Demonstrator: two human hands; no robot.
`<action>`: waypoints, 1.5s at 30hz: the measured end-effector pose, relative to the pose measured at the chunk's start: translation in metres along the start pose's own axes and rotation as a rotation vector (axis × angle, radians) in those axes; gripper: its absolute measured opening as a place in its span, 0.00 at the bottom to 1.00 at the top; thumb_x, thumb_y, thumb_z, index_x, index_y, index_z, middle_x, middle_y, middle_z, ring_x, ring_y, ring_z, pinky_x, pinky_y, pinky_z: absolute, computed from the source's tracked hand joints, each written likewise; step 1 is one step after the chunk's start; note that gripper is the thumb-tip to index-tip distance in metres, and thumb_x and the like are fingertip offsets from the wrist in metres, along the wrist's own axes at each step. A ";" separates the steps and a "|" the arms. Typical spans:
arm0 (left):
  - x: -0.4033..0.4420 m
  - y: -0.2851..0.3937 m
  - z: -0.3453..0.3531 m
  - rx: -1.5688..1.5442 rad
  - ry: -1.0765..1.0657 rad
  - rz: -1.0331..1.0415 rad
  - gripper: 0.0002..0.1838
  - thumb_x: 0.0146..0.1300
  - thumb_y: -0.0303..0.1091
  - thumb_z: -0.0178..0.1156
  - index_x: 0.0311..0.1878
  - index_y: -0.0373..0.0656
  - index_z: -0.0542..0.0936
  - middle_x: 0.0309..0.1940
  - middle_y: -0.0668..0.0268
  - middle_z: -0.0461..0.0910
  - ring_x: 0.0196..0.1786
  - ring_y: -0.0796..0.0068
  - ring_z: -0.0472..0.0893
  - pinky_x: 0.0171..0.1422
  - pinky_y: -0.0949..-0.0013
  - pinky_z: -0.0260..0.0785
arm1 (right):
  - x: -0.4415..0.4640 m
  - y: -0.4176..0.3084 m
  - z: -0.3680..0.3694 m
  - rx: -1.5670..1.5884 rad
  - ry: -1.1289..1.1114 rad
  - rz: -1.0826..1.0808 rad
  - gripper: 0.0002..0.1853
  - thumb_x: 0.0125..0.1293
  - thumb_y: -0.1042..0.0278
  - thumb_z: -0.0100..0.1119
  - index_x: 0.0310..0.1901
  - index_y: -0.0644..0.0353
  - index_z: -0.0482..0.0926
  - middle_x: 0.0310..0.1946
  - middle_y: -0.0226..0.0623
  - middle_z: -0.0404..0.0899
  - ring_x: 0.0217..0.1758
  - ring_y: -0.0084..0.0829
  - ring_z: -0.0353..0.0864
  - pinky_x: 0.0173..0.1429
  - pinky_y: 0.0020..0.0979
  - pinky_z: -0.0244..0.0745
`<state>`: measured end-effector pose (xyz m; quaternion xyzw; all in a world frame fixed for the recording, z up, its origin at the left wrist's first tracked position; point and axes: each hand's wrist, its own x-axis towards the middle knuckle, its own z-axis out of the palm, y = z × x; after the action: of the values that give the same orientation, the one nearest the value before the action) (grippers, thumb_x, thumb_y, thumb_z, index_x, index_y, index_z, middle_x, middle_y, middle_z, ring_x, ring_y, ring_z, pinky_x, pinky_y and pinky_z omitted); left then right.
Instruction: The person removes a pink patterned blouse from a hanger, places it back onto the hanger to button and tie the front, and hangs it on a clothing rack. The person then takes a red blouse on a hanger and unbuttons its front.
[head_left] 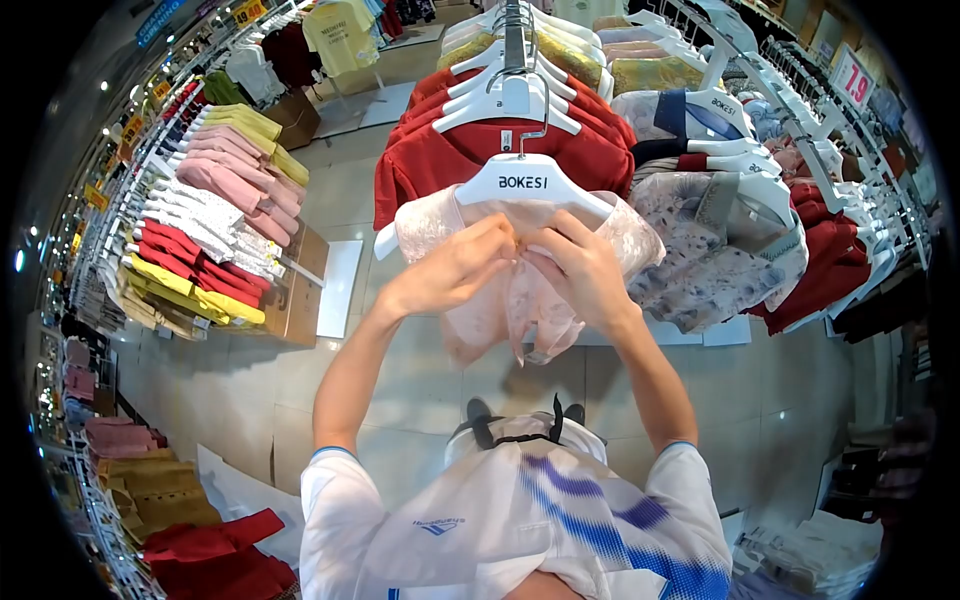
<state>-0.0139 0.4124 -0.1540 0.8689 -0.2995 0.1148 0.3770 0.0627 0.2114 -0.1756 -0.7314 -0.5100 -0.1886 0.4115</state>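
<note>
A pale pink garment (485, 320) hangs on a white BOKESI hanger (523, 182), whose metal hook is up at the end of a rack. At the garment's neckline, just below the hanger's middle, my left hand (458, 262) pinches the cloth from the left. From the right, my right hand (585, 268) pinches the same part of the neckline, its fingers close to those of my left hand. The lower part of the garment hangs loose under both hands.
Red tops (455, 150) hang right behind the pink garment. Floral blouses (700, 250) on hangers are at the right. On the left stands a rack with yellow, pink, white and red clothes (235, 190). Folded red cloth (215, 560) is at the lower left.
</note>
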 end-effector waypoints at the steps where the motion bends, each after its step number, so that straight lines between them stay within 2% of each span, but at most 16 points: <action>1: 0.000 0.000 0.002 -0.001 -0.002 0.002 0.06 0.66 0.19 0.55 0.43 0.38 0.70 0.41 0.62 0.70 0.40 0.67 0.73 0.43 0.66 0.67 | 0.000 -0.001 0.001 0.014 0.032 0.007 0.08 0.56 0.74 0.66 0.38 0.58 0.80 0.35 0.34 0.75 0.34 0.39 0.81 0.37 0.38 0.76; 6: -0.001 -0.004 0.008 -0.009 0.093 -0.027 0.06 0.65 0.18 0.55 0.43 0.37 0.71 0.41 0.60 0.70 0.40 0.65 0.74 0.44 0.66 0.68 | -0.002 -0.007 0.003 0.064 0.022 0.050 0.08 0.57 0.75 0.65 0.39 0.58 0.80 0.35 0.35 0.76 0.35 0.40 0.81 0.38 0.37 0.76; 16: -0.001 -0.010 0.012 0.037 0.124 -0.054 0.07 0.63 0.18 0.57 0.42 0.35 0.70 0.40 0.60 0.72 0.37 0.63 0.76 0.43 0.66 0.69 | -0.002 -0.008 0.006 0.265 -0.030 0.210 0.08 0.59 0.76 0.64 0.42 0.63 0.80 0.35 0.41 0.80 0.36 0.44 0.82 0.41 0.38 0.77; 25: 0.000 -0.014 0.010 0.029 0.127 -0.040 0.07 0.63 0.18 0.57 0.42 0.35 0.70 0.39 0.59 0.74 0.36 0.63 0.77 0.41 0.66 0.70 | 0.004 -0.008 0.002 0.308 -0.058 0.237 0.09 0.59 0.78 0.65 0.42 0.63 0.81 0.35 0.43 0.81 0.37 0.44 0.83 0.41 0.36 0.77; 32: 0.000 -0.013 0.008 0.004 0.162 -0.077 0.07 0.63 0.20 0.58 0.43 0.35 0.72 0.37 0.61 0.75 0.36 0.68 0.78 0.40 0.69 0.71 | 0.007 -0.006 0.002 0.363 -0.066 0.252 0.11 0.57 0.77 0.67 0.42 0.65 0.82 0.35 0.43 0.82 0.37 0.43 0.84 0.41 0.35 0.78; 35: 0.001 -0.010 0.008 0.011 0.186 -0.071 0.07 0.64 0.21 0.59 0.43 0.35 0.73 0.36 0.61 0.76 0.35 0.68 0.78 0.38 0.69 0.70 | 0.009 -0.007 0.002 0.321 -0.050 0.184 0.11 0.57 0.76 0.68 0.42 0.66 0.82 0.35 0.43 0.83 0.36 0.40 0.85 0.41 0.33 0.78; 37: 0.003 -0.011 0.010 0.021 0.195 -0.061 0.06 0.64 0.21 0.59 0.43 0.36 0.73 0.36 0.62 0.76 0.34 0.68 0.78 0.38 0.69 0.70 | 0.008 -0.004 0.007 0.368 -0.028 0.312 0.10 0.57 0.76 0.68 0.41 0.67 0.82 0.34 0.42 0.84 0.35 0.36 0.85 0.41 0.31 0.79; 40: 0.002 -0.015 0.010 0.017 0.229 -0.029 0.05 0.64 0.21 0.59 0.42 0.36 0.74 0.35 0.63 0.76 0.32 0.72 0.77 0.35 0.71 0.67 | 0.007 0.003 0.014 0.464 -0.011 0.346 0.08 0.58 0.75 0.68 0.39 0.67 0.82 0.32 0.43 0.85 0.34 0.33 0.85 0.40 0.31 0.79; 42: 0.000 -0.011 0.006 -0.046 0.184 -0.093 0.04 0.64 0.21 0.59 0.41 0.36 0.76 0.35 0.65 0.77 0.31 0.78 0.76 0.31 0.73 0.63 | 0.007 0.004 0.014 0.466 -0.020 0.352 0.07 0.59 0.75 0.67 0.38 0.67 0.82 0.32 0.42 0.84 0.34 0.34 0.86 0.40 0.30 0.80; 43: 0.001 -0.009 0.004 -0.046 0.184 -0.093 0.04 0.64 0.21 0.59 0.41 0.36 0.76 0.35 0.65 0.77 0.31 0.78 0.76 0.31 0.73 0.63 | 0.007 0.004 0.014 0.465 -0.029 0.358 0.06 0.60 0.75 0.67 0.38 0.67 0.83 0.31 0.42 0.84 0.33 0.34 0.86 0.40 0.30 0.80; 45: 0.001 -0.008 0.001 -0.114 0.146 -0.139 0.05 0.63 0.24 0.60 0.40 0.36 0.74 0.34 0.59 0.80 0.37 0.61 0.82 0.40 0.63 0.71 | 0.009 0.001 0.012 0.423 -0.027 0.337 0.06 0.60 0.75 0.66 0.38 0.66 0.82 0.31 0.42 0.84 0.33 0.34 0.86 0.40 0.30 0.80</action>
<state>-0.0081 0.4156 -0.1585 0.8540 -0.2161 0.1342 0.4538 0.0657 0.2256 -0.1768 -0.7060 -0.4146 0.0030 0.5742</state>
